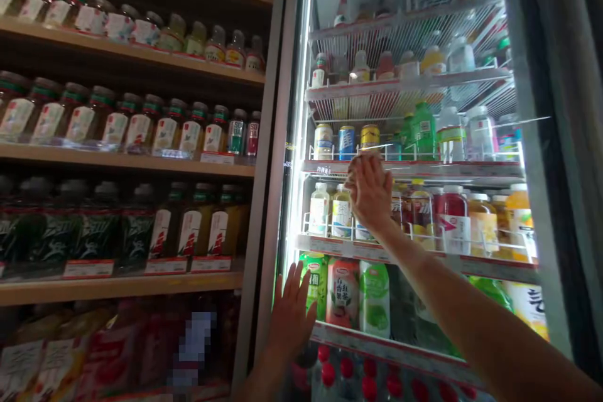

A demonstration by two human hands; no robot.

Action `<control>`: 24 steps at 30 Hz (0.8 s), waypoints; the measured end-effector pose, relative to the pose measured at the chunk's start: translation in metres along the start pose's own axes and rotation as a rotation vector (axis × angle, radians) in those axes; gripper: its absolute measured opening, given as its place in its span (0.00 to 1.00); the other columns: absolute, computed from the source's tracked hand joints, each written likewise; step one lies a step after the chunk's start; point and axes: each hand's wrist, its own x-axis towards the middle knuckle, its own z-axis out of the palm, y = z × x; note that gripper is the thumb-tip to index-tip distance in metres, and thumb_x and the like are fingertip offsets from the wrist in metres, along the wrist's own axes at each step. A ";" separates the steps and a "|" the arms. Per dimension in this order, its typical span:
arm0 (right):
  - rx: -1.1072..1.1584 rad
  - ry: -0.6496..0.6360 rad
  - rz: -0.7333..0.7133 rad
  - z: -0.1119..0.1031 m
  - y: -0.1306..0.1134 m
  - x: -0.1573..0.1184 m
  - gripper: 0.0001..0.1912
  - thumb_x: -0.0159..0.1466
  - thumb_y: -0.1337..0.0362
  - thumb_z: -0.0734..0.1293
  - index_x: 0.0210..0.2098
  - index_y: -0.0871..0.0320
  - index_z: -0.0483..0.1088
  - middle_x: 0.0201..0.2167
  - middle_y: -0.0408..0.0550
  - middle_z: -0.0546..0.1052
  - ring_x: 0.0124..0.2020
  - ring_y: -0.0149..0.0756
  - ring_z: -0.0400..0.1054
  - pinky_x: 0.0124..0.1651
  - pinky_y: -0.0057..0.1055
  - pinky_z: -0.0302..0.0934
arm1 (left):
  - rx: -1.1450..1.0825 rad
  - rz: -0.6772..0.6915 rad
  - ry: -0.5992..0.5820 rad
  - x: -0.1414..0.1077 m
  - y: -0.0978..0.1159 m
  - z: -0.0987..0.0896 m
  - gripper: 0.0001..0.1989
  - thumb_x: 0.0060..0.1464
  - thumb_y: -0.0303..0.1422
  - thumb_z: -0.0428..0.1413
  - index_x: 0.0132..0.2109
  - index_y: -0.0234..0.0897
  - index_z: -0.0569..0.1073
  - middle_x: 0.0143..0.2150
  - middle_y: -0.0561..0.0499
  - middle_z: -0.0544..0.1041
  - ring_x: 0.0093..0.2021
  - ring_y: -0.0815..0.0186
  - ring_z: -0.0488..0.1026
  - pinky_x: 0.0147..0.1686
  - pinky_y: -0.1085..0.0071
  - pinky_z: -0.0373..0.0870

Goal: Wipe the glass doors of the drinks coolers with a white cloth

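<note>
Right hand point(370, 191) raised inside open cooler point(471, 44), fingers together and extended, reaching at front rail of can shelf point(414, 169). Grasping nothing visible; fingertips at or just under yellow can point(370, 136), contact not clear. Blue can point(347, 141) at 10 o'clock of hand, white can point(323, 140) further toward 9. Pale bottles point(330, 208) just beside hand at 8 o'clock, partly hidden behind palm. Red bottle point(453, 212) and orange bottles point(494, 217) at 3 o'clock, same lower shelf.

Left hand point(291, 317) low, at 7 o'clock of right hand, fingers spread, flat against cooler frame edge, touching or nearly touching green carton point(315, 282). Holding nothing. Pink carton point(342, 292) just beside, then light-green carton point(374, 298).

Risks, judged: forearm crossing in front of lower bottle row, so elbow drop could nudge bottles against wire guard. Blind fingertip reach at cans could tip yellow can forward over low rail; fall would land on cartons or red caps point(367, 374) at bottom. Neighbouring cans standing close, so knock likely to carry sideways. Left palm leaning near green carton could push it back or skew row. Door edge at right out of hand control; swing shut onto arm possible.

Wooden shelves point(132, 163) with jars at 9 o'clock, well apart from both hands.
</note>
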 end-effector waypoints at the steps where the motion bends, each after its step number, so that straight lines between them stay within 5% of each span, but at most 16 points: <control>1: 0.030 -0.039 -0.081 0.010 -0.020 0.001 0.30 0.62 0.65 0.56 0.63 0.60 0.48 0.64 0.52 0.53 0.66 0.46 0.38 0.63 0.53 0.33 | 0.001 0.014 -0.007 -0.003 -0.001 -0.001 0.29 0.53 0.30 0.47 0.62 0.33 0.53 0.64 0.42 0.57 0.65 0.57 0.50 0.58 0.55 0.54; 5: 0.147 -0.178 -0.455 0.050 -0.105 -0.012 0.27 0.63 0.66 0.56 0.61 0.60 0.52 0.63 0.51 0.56 0.65 0.43 0.40 0.64 0.50 0.35 | -0.010 0.104 0.004 -0.013 -0.006 -0.011 0.28 0.53 0.30 0.47 0.61 0.33 0.55 0.63 0.44 0.59 0.64 0.59 0.50 0.59 0.57 0.52; 8: 0.176 -0.209 -0.608 0.061 -0.129 -0.013 0.25 0.63 0.64 0.56 0.60 0.60 0.54 0.63 0.51 0.56 0.65 0.42 0.41 0.64 0.49 0.35 | -0.019 0.136 0.030 -0.015 -0.015 -0.020 0.27 0.54 0.30 0.47 0.61 0.35 0.56 0.63 0.45 0.60 0.64 0.60 0.51 0.60 0.59 0.52; 11: 0.110 -0.191 -0.471 0.047 -0.097 0.014 0.26 0.63 0.66 0.55 0.61 0.59 0.53 0.63 0.50 0.54 0.66 0.43 0.39 0.64 0.52 0.34 | -0.028 0.090 0.059 -0.007 -0.023 -0.023 0.25 0.55 0.30 0.46 0.60 0.37 0.57 0.62 0.45 0.60 0.64 0.61 0.52 0.60 0.59 0.52; 15: -0.069 -0.106 -0.066 0.006 -0.013 0.057 0.29 0.63 0.66 0.54 0.63 0.60 0.47 0.65 0.50 0.50 0.66 0.45 0.37 0.63 0.55 0.33 | -0.044 0.016 0.098 0.020 -0.023 -0.016 0.25 0.56 0.32 0.45 0.61 0.37 0.55 0.62 0.43 0.60 0.63 0.60 0.55 0.58 0.56 0.55; 18: -0.151 -0.015 0.172 -0.015 0.018 0.057 0.30 0.63 0.63 0.54 0.64 0.62 0.46 0.65 0.54 0.48 0.66 0.49 0.36 0.62 0.57 0.35 | -0.085 -0.034 0.108 0.051 -0.014 -0.011 0.24 0.57 0.34 0.44 0.60 0.37 0.57 0.63 0.42 0.59 0.63 0.59 0.54 0.58 0.55 0.55; 20: -0.125 -0.064 0.042 -0.016 0.012 0.041 0.30 0.62 0.63 0.54 0.64 0.62 0.47 0.65 0.54 0.49 0.66 0.48 0.35 0.62 0.55 0.36 | -0.120 -0.059 0.121 0.072 -0.005 -0.009 0.23 0.57 0.35 0.44 0.60 0.37 0.57 0.63 0.42 0.58 0.63 0.58 0.53 0.58 0.55 0.55; 24: -0.043 -0.263 -0.518 -0.006 -0.014 0.016 0.31 0.62 0.63 0.57 0.63 0.57 0.48 0.65 0.47 0.50 0.66 0.41 0.34 0.64 0.48 0.32 | -0.138 -0.110 0.165 0.106 0.012 -0.004 0.24 0.58 0.36 0.43 0.60 0.35 0.57 0.63 0.41 0.57 0.64 0.58 0.51 0.59 0.54 0.53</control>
